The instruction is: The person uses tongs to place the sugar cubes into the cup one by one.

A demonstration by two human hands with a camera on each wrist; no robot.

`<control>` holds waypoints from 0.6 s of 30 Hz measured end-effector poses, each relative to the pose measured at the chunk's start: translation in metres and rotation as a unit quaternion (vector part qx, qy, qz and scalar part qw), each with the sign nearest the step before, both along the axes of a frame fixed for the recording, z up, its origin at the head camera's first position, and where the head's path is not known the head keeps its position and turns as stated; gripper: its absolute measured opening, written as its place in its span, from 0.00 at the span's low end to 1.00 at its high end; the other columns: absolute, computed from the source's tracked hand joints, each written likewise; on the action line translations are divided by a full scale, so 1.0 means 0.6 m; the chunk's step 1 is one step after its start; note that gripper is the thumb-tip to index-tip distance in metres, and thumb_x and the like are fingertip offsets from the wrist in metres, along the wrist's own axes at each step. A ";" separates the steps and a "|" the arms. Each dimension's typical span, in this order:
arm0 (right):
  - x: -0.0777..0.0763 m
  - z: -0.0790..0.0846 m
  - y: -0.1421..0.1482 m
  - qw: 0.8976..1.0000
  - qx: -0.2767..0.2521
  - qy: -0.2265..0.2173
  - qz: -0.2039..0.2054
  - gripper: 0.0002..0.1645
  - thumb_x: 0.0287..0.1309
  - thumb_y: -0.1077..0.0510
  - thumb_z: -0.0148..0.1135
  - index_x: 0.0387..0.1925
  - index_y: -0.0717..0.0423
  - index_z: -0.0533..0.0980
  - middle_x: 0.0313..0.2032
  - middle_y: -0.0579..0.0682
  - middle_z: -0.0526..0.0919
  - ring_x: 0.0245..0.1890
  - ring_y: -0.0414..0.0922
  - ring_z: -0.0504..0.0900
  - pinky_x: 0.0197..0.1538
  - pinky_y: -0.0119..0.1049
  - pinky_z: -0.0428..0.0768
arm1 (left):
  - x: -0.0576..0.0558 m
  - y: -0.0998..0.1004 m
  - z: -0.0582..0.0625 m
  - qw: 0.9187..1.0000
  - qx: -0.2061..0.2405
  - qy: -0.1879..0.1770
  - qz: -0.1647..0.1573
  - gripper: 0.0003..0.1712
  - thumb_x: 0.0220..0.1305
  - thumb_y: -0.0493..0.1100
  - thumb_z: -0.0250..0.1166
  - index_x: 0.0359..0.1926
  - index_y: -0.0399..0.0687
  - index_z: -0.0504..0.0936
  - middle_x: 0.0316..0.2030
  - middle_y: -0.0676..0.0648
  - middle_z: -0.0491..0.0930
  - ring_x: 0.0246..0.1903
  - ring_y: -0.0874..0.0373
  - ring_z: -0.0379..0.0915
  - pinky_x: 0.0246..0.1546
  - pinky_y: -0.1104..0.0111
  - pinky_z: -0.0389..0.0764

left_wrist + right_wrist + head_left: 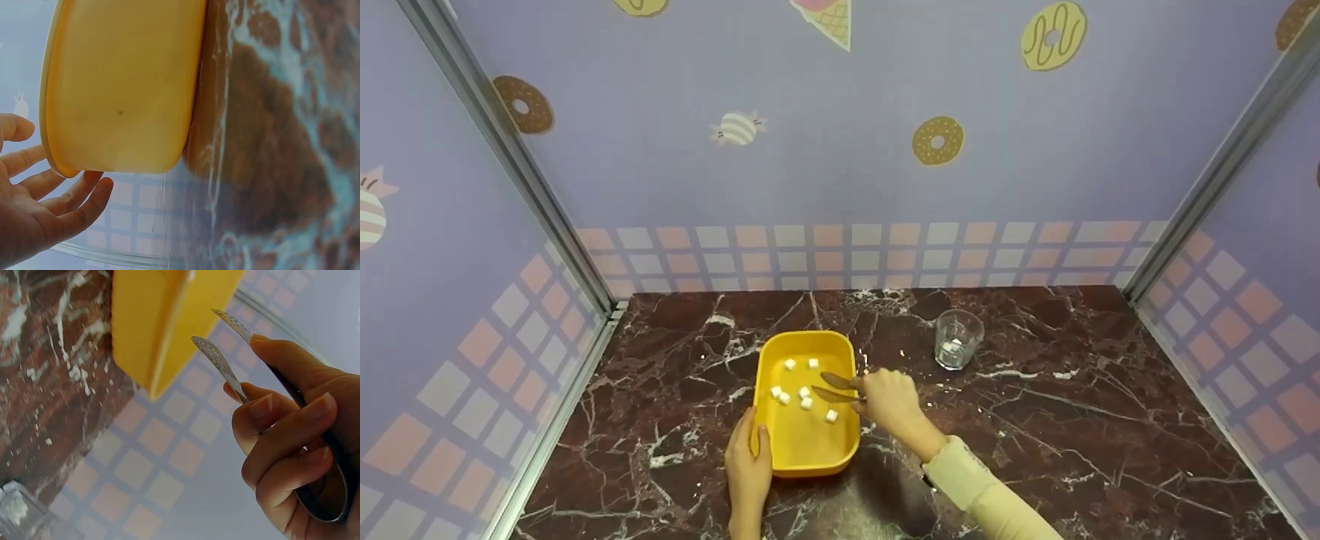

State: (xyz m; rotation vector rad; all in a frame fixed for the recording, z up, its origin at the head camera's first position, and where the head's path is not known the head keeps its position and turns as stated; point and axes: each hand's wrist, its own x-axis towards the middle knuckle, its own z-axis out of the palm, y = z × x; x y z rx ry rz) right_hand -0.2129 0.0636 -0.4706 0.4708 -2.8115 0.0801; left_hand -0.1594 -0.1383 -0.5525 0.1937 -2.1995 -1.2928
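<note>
A yellow rectangular container holds several small white cubes, mostly in its far half and middle. My left hand holds its near left side, thumb over the rim and fingers along the outer wall. In the left wrist view the fingers of the left hand show at the container's wall. My right hand grips metal tongs over the container's right rim. Their perforated tips stand apart with nothing between them, close to a cube in the head view.
A clear glass stands to the right of the container, with white pieces at its bottom. White crumbs lie scattered on the dark marbled table between them. Patterned walls enclose the back and sides.
</note>
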 end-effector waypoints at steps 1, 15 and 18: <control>0.001 -0.005 -0.004 1.000 0.007 -0.002 0.002 0.15 0.34 0.42 0.69 0.23 0.46 0.81 0.18 0.51 0.81 0.16 0.50 0.77 0.14 0.40 0.72 | 0.000 0.000 0.000 1.000 -0.001 0.003 0.001 0.18 0.57 0.32 0.57 0.50 0.31 0.74 0.50 0.31 0.73 0.52 0.40 0.70 0.55 0.54 0.70; 0.007 -0.042 -0.027 0.998 0.068 0.013 -0.005 0.16 0.27 0.43 0.73 0.15 0.48 0.79 0.17 0.49 0.80 0.17 0.48 0.78 0.16 0.40 0.75 | 0.001 -0.001 0.001 1.000 0.007 -0.010 -0.007 0.19 0.58 0.32 0.56 0.52 0.31 0.73 0.52 0.32 0.72 0.52 0.40 0.69 0.55 0.54 0.70; 0.009 -0.044 -0.033 0.996 0.084 0.013 -0.013 0.18 0.26 0.42 0.73 0.14 0.51 0.79 0.17 0.49 0.80 0.17 0.48 0.78 0.16 0.40 0.75 | 0.002 -0.001 0.002 1.000 0.006 -0.007 -0.003 0.19 0.58 0.32 0.57 0.51 0.31 0.73 0.51 0.32 0.73 0.52 0.40 0.70 0.55 0.54 0.70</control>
